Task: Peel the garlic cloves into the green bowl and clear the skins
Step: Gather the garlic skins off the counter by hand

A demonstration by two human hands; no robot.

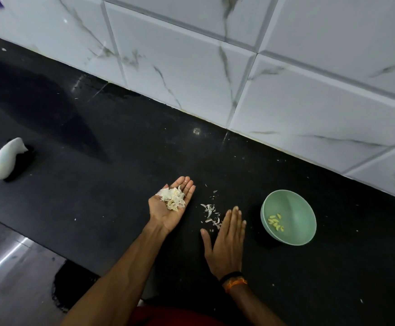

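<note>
1. Your left hand [171, 205] lies palm-up, fingers relaxed, cupping a heap of garlic skins [173, 198] as a tray.
2. Your right hand [227, 241], fingers straight, edges loose skins [211, 215] leftward.
3. Peeled cloves [276, 222] sit in the green bowl [293, 203], apart.

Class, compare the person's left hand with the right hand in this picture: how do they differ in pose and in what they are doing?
The left hand lies palm up, while the right hand is palm down. The left hand carries a heap of garlic skins on its palm; the right hand holds nothing and sits beside loose skins on the black counter. The right hand is nearer the green bowl. Both have straight fingers.
</note>
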